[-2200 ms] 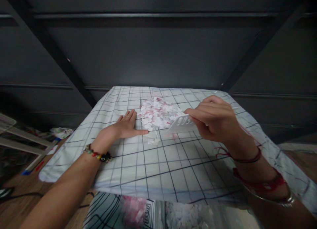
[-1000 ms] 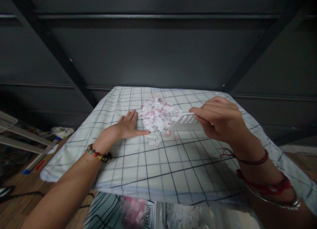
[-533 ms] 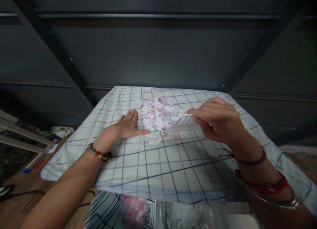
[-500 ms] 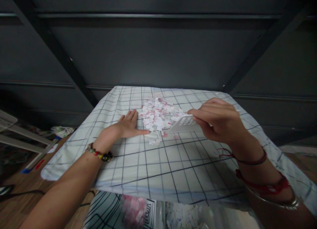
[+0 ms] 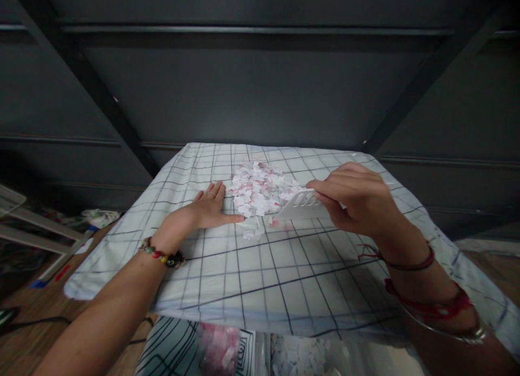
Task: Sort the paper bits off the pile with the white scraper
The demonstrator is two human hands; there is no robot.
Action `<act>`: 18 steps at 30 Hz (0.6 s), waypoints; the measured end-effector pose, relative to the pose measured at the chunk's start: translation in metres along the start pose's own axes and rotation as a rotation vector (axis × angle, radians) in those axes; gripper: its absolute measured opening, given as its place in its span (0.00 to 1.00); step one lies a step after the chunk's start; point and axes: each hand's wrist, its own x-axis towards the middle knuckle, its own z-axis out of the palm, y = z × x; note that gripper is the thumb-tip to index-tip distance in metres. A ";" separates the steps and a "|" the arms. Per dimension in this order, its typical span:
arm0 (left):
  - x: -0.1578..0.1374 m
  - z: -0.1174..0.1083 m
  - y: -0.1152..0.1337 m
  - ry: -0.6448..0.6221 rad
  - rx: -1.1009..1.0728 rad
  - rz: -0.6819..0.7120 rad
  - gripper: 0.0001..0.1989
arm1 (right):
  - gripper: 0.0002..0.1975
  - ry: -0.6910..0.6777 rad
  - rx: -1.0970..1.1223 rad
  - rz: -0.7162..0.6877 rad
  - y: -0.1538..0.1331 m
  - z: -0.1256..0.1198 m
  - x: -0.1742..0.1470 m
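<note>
A heap of small white and pink paper scraps (image 5: 260, 187) lies on the white checked cloth (image 5: 227, 278). My left hand (image 5: 209, 207) rests flat at the heap's left edge, fingers spread and thumb pointing toward a few stray scraps (image 5: 251, 228) in front of the heap. In my right hand (image 5: 353, 200) is a flat white plastic scraper with slots (image 5: 303, 207), pinched between thumb and fingers at its upper right. The scraper stands tilted at the heap's right front side; its lower edge looks close to the cloth. Some pink bits lie beside it.
Below the table's near edge, a clear bag of pink scraps (image 5: 221, 346) and a container of pale scraps (image 5: 298, 354) sit close to me. Dark panels (image 5: 260, 89) rise behind the table. A white chair-like frame (image 5: 40, 238) stands at left.
Both hands and the scraper stay almost in the same place. The view shifts slightly, and the scraper's slotted face appears turned a little differently.
</note>
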 end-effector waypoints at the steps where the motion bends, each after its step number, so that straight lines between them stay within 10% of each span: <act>1: 0.000 0.000 0.000 -0.002 0.000 -0.003 0.56 | 0.09 -0.002 0.004 -0.002 -0.002 0.001 0.001; 18: -0.002 -0.004 0.004 -0.009 -0.003 -0.016 0.57 | 0.10 -0.017 0.024 -0.010 -0.003 -0.003 0.001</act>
